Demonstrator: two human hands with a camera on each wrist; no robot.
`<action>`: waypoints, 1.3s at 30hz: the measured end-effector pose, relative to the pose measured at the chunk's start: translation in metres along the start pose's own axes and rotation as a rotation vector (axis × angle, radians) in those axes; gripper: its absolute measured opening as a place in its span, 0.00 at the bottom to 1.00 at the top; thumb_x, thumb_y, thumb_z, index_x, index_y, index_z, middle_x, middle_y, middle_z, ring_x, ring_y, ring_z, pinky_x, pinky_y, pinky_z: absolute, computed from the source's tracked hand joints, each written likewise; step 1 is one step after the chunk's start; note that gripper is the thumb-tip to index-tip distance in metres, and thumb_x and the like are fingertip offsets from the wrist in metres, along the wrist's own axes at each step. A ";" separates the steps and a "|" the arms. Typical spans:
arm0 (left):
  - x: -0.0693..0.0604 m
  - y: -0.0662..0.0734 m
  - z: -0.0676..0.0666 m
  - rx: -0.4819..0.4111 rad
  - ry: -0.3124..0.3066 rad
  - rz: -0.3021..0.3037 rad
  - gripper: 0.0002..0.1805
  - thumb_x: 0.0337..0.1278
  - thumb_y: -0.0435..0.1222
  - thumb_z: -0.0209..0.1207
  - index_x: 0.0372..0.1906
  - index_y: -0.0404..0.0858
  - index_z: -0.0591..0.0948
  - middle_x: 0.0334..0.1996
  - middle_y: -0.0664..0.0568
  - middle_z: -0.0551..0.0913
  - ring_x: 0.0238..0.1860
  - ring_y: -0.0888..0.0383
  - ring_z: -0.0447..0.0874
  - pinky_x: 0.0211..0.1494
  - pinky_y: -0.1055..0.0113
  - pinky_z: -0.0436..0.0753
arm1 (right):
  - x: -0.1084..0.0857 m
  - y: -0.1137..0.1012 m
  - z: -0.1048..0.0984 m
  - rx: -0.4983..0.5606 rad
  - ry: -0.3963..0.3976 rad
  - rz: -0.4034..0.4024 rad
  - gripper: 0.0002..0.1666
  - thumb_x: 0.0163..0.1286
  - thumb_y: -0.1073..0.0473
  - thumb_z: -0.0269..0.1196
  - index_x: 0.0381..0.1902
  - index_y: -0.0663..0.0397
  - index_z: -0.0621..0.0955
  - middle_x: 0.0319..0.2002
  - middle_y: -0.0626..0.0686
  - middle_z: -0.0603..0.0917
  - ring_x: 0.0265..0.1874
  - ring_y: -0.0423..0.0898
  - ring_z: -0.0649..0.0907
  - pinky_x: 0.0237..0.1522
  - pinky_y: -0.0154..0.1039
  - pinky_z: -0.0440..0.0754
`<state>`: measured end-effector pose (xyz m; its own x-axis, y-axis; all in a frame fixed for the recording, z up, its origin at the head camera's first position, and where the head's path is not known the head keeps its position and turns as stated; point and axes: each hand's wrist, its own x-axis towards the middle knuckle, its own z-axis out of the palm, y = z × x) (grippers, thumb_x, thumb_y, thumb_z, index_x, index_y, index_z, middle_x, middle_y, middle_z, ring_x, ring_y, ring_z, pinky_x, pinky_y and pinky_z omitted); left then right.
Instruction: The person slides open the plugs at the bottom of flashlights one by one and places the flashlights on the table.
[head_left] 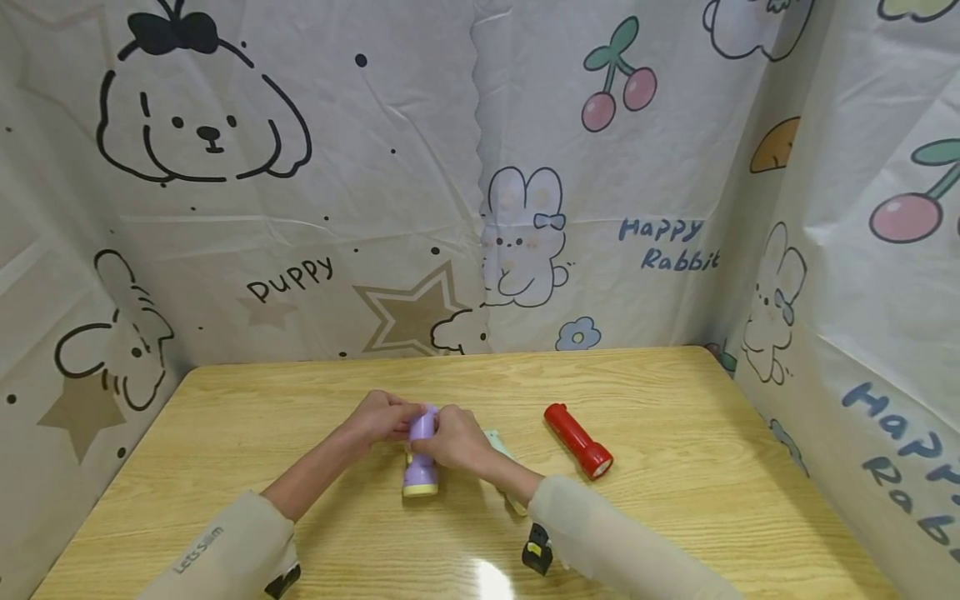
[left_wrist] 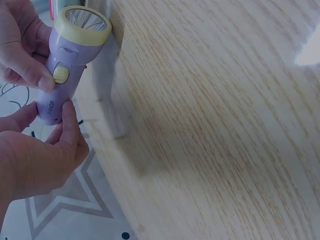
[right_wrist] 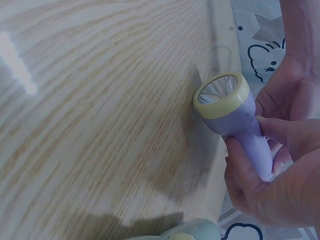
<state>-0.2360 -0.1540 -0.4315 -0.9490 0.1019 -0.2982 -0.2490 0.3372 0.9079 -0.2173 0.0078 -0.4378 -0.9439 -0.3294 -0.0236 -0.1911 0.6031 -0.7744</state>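
A purple flashlight (head_left: 422, 467) with a yellow rim is held between both hands above the table, its lens end toward me. At its tail end, the left hand (head_left: 384, 417) pinches the body between thumb and fingers; the left wrist view shows this grip on the purple flashlight (left_wrist: 67, 55) below its yellow switch (left_wrist: 61, 74). The right hand (head_left: 459, 439) grips the middle of the body, thumb near the switch. In the right wrist view the clear lens (right_wrist: 218, 90) faces the table side. A pale green flashlight (head_left: 517, 503) lies partly hidden under the right forearm.
To the right on the wooden table (head_left: 660, 433) lies a red flashlight (head_left: 577, 440). A printed cloth (head_left: 420, 183) with cartoon animals stands behind the table and along both sides. Black wrist camera mounts (head_left: 537, 550) are near the sleeves.
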 end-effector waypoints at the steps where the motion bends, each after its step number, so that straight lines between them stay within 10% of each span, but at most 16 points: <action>1: 0.001 -0.001 0.000 0.001 -0.001 -0.002 0.19 0.68 0.35 0.60 0.50 0.21 0.80 0.42 0.39 0.85 0.41 0.52 0.86 0.47 0.58 0.86 | 0.000 0.000 0.000 -0.001 -0.002 0.001 0.16 0.56 0.57 0.76 0.28 0.61 0.81 0.19 0.48 0.80 0.17 0.39 0.77 0.16 0.30 0.73; 39: 0.002 -0.003 0.001 0.010 -0.018 0.007 0.17 0.70 0.34 0.58 0.46 0.19 0.80 0.39 0.38 0.85 0.39 0.53 0.86 0.46 0.60 0.86 | 0.006 0.002 0.004 -0.023 -0.051 0.039 0.18 0.58 0.53 0.75 0.22 0.58 0.80 0.14 0.47 0.78 0.13 0.38 0.74 0.13 0.28 0.67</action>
<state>-0.2368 -0.1539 -0.4354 -0.9471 0.1206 -0.2973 -0.2406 0.3457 0.9070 -0.2217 0.0039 -0.4417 -0.9361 -0.3410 -0.0863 -0.1608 0.6330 -0.7573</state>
